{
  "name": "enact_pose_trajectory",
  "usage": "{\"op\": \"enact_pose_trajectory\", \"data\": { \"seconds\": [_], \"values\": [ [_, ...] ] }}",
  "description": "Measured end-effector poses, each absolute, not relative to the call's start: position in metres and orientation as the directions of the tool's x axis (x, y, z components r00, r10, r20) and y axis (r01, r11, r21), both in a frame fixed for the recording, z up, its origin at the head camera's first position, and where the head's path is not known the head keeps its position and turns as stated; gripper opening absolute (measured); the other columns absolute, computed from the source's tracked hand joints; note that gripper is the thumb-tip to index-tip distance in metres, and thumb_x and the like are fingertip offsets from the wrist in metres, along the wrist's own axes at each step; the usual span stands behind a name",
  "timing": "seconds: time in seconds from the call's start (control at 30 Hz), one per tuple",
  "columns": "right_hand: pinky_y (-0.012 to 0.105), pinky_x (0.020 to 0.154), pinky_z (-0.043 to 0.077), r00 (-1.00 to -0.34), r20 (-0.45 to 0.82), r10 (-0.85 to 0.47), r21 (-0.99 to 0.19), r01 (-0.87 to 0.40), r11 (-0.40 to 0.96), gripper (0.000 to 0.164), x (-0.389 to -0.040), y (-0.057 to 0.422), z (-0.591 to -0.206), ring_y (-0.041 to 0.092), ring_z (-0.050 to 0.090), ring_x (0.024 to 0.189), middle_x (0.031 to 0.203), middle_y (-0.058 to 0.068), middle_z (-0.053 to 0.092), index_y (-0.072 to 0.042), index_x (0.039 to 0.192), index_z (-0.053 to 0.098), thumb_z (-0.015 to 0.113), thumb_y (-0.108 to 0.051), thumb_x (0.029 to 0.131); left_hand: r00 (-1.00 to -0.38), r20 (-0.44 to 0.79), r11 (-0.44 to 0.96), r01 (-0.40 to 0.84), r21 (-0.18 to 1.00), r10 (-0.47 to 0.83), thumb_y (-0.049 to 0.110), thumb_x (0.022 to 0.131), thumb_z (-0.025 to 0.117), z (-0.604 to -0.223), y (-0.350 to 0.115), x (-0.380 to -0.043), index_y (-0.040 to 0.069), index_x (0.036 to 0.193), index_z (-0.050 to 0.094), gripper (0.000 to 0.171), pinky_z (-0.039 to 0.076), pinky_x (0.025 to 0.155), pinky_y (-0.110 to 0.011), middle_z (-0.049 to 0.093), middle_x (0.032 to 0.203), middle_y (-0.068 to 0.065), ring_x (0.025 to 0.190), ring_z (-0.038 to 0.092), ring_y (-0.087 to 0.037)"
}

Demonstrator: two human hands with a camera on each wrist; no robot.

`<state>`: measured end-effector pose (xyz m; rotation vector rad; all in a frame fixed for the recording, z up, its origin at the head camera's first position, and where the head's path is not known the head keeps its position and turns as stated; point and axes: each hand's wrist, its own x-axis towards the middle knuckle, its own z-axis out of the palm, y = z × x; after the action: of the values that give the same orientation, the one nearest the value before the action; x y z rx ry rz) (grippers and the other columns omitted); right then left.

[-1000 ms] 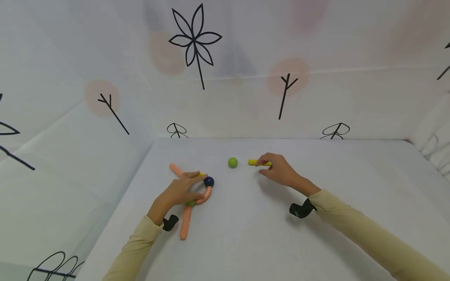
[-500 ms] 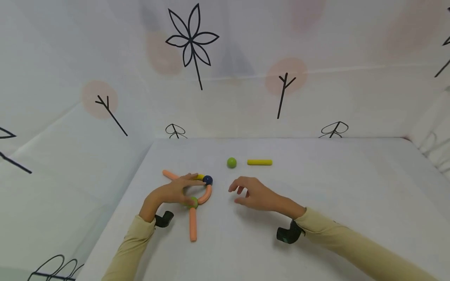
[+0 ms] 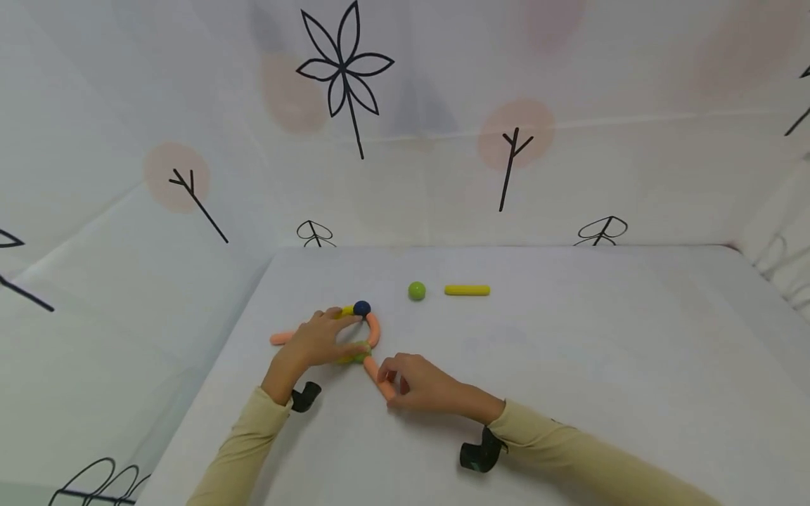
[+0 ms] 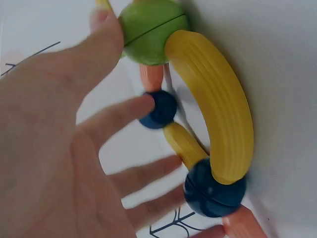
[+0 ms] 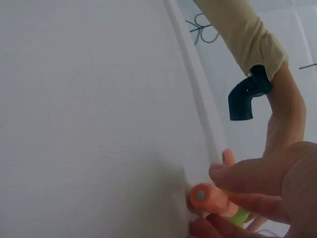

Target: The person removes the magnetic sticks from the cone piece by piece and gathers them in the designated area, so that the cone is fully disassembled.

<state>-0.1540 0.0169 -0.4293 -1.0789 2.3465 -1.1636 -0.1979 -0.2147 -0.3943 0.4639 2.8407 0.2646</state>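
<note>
My left hand spreads over a ring of magnetic balls and rods, fingers mostly straight. In the head view its thumb rests on the green ball; an index fingertip touches the navy ball. A curved orange rod joins these balls. The left wrist view shows a curved yellow rod running from the green ball to a second navy ball. My right hand pinches the outer end of a straight orange rod, whose other end meets the green ball. Another orange rod sticks out left.
A loose green ball and a loose straight yellow rod lie farther back on the white table. White fabric walls with plant drawings stand behind and to the left.
My right hand has left the loose yellow rod and come left and nearer to the straight orange rod, now pinching it. The ring has turned, its near orange rod swinging right.
</note>
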Motion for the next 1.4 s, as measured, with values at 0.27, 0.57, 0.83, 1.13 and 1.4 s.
{"op": "enact_pose_trajectory", "data": {
  "seconds": [0.27,0.57,0.83,1.13,1.4],
  "values": [
    [0.022,0.057,0.044,-0.767,0.051,-0.639,-0.771,-0.437,0.463,0.028,-0.159,0.012,-0.435,0.011,0.052,0.068,0.08,-0.001,0.058,-0.01,0.096,0.058,0.073,-0.001,0.074,-0.916,-0.224,0.921,0.264,0.285,0.332,0.047,0.086,0.065,-0.393,-0.214,-0.198,0.02,0.14,0.049,0.062,0.025,0.092,-0.075,0.022,0.151,-0.022,0.133,0.025,-0.047],
    [0.024,0.057,0.044,-0.788,0.125,-0.603,-0.742,-0.478,0.47,0.026,-0.165,0.018,-0.433,0.014,0.051,0.07,0.078,0.001,0.058,-0.007,0.092,0.061,0.066,0.009,0.072,-0.814,-0.047,0.751,0.51,0.421,0.579,0.019,0.081,0.075,-0.412,-0.226,-0.208,0.011,0.123,0.065,0.044,0.02,0.099,-0.071,0.02,0.153,-0.02,0.139,0.011,-0.045],
    [0.028,0.062,0.045,-0.823,0.163,-0.544,-0.718,-0.477,0.507,0.028,-0.174,0.023,-0.435,0.015,0.052,0.074,0.082,0.002,0.059,-0.004,0.091,0.062,0.062,0.014,0.07,-0.843,-0.007,0.762,0.482,0.432,0.538,0.018,0.082,0.075,-0.412,-0.219,-0.207,0.014,0.119,0.068,0.038,0.022,0.096,-0.073,0.032,0.149,-0.017,0.138,0.017,-0.044],
    [0.029,0.062,0.043,-0.818,0.171,-0.549,-0.676,-0.503,0.539,0.026,-0.175,0.024,-0.432,0.014,0.049,0.071,0.081,0.002,0.059,-0.004,0.092,0.065,0.065,0.012,0.07,-0.88,-0.055,0.813,0.41,0.414,0.472,0.028,0.082,0.075,-0.412,-0.212,-0.206,0.02,0.121,0.067,0.04,0.019,0.093,-0.077,0.037,0.148,-0.01,0.14,0.015,-0.041],
    [0.026,0.061,0.044,-0.832,0.171,-0.527,-0.676,-0.489,0.552,0.023,-0.172,0.026,-0.434,0.013,0.052,0.071,0.08,0.002,0.061,-0.003,0.092,0.068,0.066,0.008,0.072,-0.904,-0.049,0.833,0.368,0.413,0.424,0.034,0.079,0.076,-0.417,-0.209,-0.203,0.02,0.12,0.067,0.044,0.018,0.095,-0.076,0.041,0.146,-0.007,0.14,0.016,-0.037]
  ]
}}
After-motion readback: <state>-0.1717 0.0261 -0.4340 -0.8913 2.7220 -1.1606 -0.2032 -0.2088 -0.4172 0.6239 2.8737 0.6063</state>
